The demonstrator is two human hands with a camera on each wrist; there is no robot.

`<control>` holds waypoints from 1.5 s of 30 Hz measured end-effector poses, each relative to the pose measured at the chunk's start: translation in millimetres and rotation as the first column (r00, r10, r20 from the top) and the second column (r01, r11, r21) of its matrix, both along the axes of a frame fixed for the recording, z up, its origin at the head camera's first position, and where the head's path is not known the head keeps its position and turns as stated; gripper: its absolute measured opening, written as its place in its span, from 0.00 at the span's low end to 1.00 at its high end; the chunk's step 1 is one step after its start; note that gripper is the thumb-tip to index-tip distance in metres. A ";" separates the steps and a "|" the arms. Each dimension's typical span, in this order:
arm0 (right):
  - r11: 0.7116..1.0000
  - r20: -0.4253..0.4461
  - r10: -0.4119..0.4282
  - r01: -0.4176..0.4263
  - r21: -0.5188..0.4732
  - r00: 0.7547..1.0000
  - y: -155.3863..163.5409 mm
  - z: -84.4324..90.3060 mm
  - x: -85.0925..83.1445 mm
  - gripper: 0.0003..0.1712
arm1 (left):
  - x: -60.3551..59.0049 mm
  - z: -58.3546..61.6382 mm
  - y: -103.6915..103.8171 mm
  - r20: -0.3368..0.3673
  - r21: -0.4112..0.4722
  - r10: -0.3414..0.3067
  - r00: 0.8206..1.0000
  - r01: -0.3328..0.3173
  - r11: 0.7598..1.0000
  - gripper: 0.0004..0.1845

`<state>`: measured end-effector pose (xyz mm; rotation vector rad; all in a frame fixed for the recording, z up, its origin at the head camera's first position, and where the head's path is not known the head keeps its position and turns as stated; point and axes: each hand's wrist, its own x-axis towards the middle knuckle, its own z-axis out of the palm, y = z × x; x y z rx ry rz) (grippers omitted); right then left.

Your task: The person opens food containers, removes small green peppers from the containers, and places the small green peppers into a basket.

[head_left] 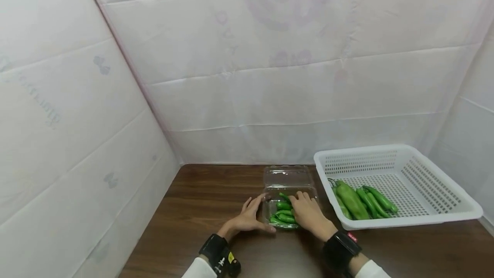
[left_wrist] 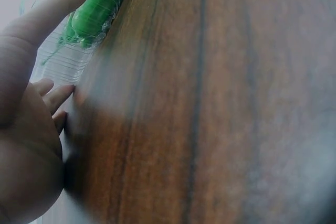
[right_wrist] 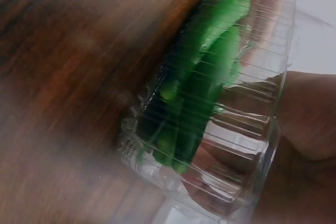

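A clear plastic clamshell box [head_left: 287,180] stands on the brown table with its lid folded back. Several green peppers [head_left: 284,213] lie in its tray. My left hand [head_left: 251,214] rests against the box's left side, fingers straight, thumb along the front edge. My right hand [head_left: 306,209] lies over the right part of the tray, its fingers flat on the peppers. In the left wrist view the thumb [left_wrist: 47,9] runs along the ribbed box wall [left_wrist: 58,61], with a pepper [left_wrist: 97,6] behind it. The right wrist view shows peppers [right_wrist: 205,87] through the box wall [right_wrist: 252,145].
A white perforated basket [head_left: 444,188] sits to the right of the box, holding several longer green peppers [head_left: 360,200]. The wooden table [head_left: 200,200] is ringed by white sheeted walls on the left, back and right.
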<state>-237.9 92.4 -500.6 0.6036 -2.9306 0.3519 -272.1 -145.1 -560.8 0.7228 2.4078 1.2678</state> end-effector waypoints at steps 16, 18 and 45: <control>0.952 0.105 -0.030 0.060 -0.299 0.994 4.3 12.5 1.1 0.21 | 5.9 -2.5 1.4 -0.005 0.016 0.001 1.000 -0.001 1.000 0.61; 0.929 0.145 -0.020 0.072 -0.363 0.989 4.6 22.3 3.3 0.21 | 5.9 -1.7 1.1 -0.004 0.018 0.001 1.000 -0.001 1.000 0.61; 0.946 0.338 0.188 -0.078 -0.314 0.922 10.6 27.1 7.9 0.17 | 2.5 2.7 0.8 -0.044 0.004 -0.014 0.999 0.014 1.000 0.60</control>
